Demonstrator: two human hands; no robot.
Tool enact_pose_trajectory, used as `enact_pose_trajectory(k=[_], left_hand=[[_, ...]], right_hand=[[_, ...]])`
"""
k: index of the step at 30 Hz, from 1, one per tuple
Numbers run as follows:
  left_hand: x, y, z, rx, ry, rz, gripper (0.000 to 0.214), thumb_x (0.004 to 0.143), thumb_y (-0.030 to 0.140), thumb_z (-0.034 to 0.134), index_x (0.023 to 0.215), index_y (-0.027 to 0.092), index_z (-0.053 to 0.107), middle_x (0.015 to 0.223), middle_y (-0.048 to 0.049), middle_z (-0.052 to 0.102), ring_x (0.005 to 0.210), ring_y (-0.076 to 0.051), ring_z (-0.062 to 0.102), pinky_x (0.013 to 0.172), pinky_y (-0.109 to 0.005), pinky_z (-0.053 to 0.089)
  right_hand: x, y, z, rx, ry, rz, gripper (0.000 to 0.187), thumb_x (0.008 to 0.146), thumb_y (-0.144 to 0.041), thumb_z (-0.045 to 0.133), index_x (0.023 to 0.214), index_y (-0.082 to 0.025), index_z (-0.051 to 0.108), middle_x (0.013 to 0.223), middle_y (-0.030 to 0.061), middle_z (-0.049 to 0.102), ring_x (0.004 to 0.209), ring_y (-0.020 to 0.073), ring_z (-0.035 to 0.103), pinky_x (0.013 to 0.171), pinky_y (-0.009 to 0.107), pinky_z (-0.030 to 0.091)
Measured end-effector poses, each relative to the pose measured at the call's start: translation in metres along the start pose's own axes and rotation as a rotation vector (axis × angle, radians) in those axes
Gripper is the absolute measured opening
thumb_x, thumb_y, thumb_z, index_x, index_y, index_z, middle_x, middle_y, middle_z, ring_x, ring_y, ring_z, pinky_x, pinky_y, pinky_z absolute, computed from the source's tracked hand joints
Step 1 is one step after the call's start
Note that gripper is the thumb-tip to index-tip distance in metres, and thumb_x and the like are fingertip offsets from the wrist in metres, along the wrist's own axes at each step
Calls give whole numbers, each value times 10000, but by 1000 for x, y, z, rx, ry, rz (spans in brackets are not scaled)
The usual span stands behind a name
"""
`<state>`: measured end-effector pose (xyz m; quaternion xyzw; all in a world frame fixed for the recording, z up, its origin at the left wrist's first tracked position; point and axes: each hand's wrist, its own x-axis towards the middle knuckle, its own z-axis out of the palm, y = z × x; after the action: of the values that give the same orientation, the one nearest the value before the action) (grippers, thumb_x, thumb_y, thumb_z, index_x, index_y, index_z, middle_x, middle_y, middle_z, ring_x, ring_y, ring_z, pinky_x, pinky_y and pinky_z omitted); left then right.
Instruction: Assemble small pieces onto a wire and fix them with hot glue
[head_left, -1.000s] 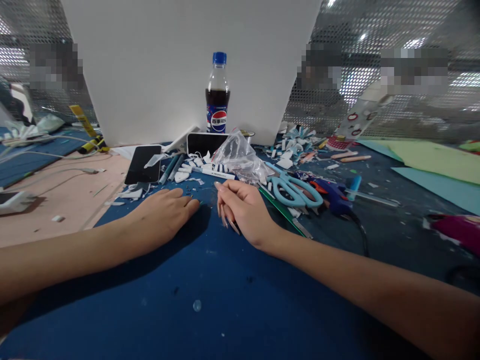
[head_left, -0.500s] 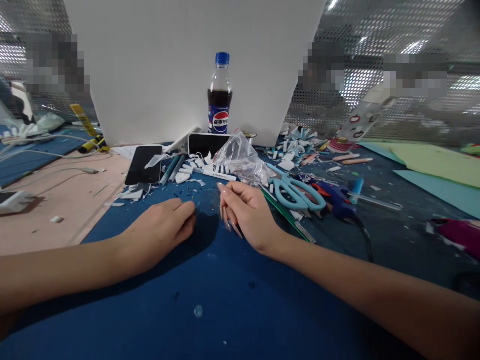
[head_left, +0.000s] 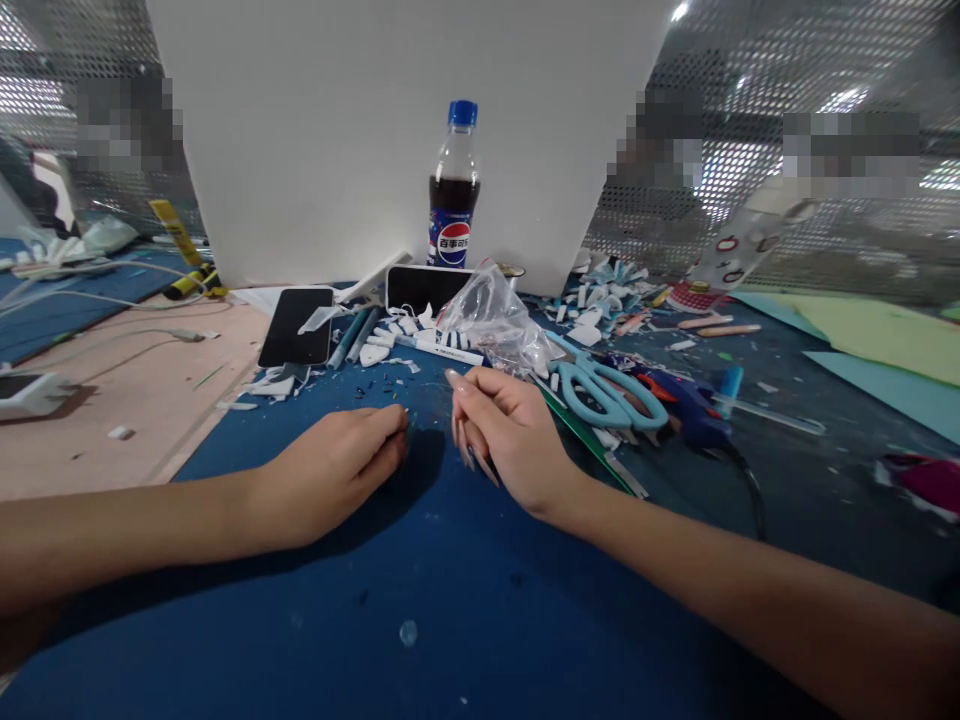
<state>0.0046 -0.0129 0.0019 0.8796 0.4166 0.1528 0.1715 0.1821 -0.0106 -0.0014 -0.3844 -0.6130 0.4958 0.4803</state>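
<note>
My left hand (head_left: pixel 337 465) is closed in a loose fist above the blue table surface, knuckles upward. Whatever its fingers might hold is hidden. A small gap separates it from my right hand (head_left: pixel 514 435), whose fingers are curled in, with the thumb and index finger close together at the top. Nothing I can name shows between them. Just beyond the right hand lie a white marker (head_left: pixel 450 352) and a clear plastic bag (head_left: pixel 491 315). Light-blue scissors (head_left: pixel 592 366) and a green strip (head_left: pixel 581 435) rest to its right.
Paper scraps (head_left: pixel 375 352) litter the table around a phone (head_left: pixel 298 328). Another phone (head_left: pixel 420 288) leans near a cola bottle (head_left: pixel 454 225), before a white upright panel (head_left: pixel 375 130). A blue glue gun (head_left: pixel 686 405) with a cord lies right. Coloured sheets (head_left: pixel 885 330) are farther right.
The whole view has shifted slightly, so the table items appear a little farther right. Both hands keep nearly the same closed pose, the left a touch nearer the right.
</note>
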Motion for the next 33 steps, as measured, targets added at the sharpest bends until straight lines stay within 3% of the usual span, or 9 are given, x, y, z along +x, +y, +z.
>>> enact_pose_trajectory(k=[7, 11, 18, 25, 27, 33], left_hand=[[1, 2, -2, -153, -119, 34, 249, 783, 173, 366, 549, 177, 282, 504, 64, 279, 467, -56, 264, 473, -201, 230], [0, 1, -5, -294, -223, -12, 270, 838, 245, 376, 583, 176, 322, 528, 65, 294, 490, -62, 269, 481, -203, 236], [7, -9, -6, -835, -92, -192, 267, 866, 368, 392, 694, 166, 422, 619, 51, 356, 538, -70, 286, 502, -193, 260], [9, -11, -3, -1074, 13, -350, 268, 815, 367, 493, 658, 156, 440, 594, 46, 361, 512, -60, 268, 481, -180, 220], [9, -10, -3, -1096, 17, -363, 268, 810, 366, 503, 655, 157, 444, 587, 47, 356, 506, -59, 259, 475, -180, 211], [10, -12, -3, -1072, 20, -324, 261, 824, 359, 503, 669, 152, 469, 598, 41, 386, 520, -59, 271, 480, -171, 221]], right_hand=[[-1, 0, 0, -20, -3, -8, 359, 888, -323, 469, 557, -183, 472, 313, -97, 361, 266, 53, 359, 355, 205, 328], [-1, 1, 0, -30, -5, -13, 372, 887, -340, 472, 551, -182, 465, 333, -88, 369, 285, 53, 364, 349, 201, 314], [-3, 0, -2, -174, -19, -120, 376, 910, -345, 426, 570, -185, 444, 364, -80, 366, 312, 56, 384, 387, 205, 343], [-14, -5, 2, -670, -100, -573, 288, 894, -170, 397, 612, -166, 454, 554, -6, 481, 487, 80, 443, 524, 236, 370], [-15, -6, 2, -701, -103, -593, 287, 900, -171, 387, 620, -170, 448, 563, -4, 484, 500, 85, 442, 530, 235, 368], [-13, -6, 1, -663, -45, -479, 291, 914, -184, 373, 636, -173, 459, 499, -37, 415, 451, 78, 387, 467, 223, 311]])
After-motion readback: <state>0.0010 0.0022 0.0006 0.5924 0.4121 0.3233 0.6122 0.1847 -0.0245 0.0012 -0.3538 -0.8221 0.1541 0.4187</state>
